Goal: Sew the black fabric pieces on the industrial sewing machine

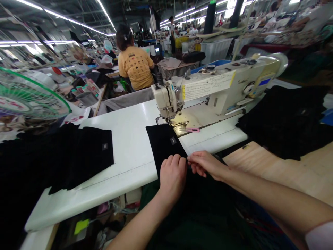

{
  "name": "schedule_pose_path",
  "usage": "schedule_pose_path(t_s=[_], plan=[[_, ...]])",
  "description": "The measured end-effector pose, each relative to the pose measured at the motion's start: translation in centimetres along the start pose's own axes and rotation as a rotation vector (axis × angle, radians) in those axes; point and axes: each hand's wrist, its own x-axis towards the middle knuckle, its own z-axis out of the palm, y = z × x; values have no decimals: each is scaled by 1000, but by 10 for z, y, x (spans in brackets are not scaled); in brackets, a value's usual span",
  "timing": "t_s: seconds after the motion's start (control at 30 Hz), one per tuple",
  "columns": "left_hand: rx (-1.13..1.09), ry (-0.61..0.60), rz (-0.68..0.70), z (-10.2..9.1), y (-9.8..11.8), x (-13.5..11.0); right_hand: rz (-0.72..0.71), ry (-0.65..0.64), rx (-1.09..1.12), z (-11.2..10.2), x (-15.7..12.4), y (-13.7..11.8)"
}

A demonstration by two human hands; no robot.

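Observation:
A black fabric piece [163,142] with a small label [173,140] lies over the front edge of the white sewing table [130,135]. Its far end reaches the needle area of a sewing machine [169,97]. My left hand [173,173] is closed on the near part of the fabric, knuckles up. With thumb and fingers pinched, my right hand [204,163] grips the fabric's right edge, close beside the left. Pink-handled thread snips [192,130] rest by the machine's metal plate.
Piled black fabric [85,152], one piece labelled, covers the table's left side. More black fabric [286,121] lies at right on a wooden board [278,173]. A green-rimmed fan [33,93] stands at left. A person in a yellow shirt [136,66] sits beyond the table.

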Motion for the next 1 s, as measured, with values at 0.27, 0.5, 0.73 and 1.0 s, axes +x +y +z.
schedule_pose_path(t_s=[0.27,0.5,0.73,1.0], plan=[[-119,26,-15,-7,-8,1,-1075,295,-1039,-21,-4,6],[-112,-56,32,-15,-43,38,-1339,246,-1267,-19,8,0],[31,-107,159,3,-59,43,-1360,202,-1340,-19,10,6],[-2,-95,157,7,-79,64,-1252,181,-1264,-20,30,-11]])
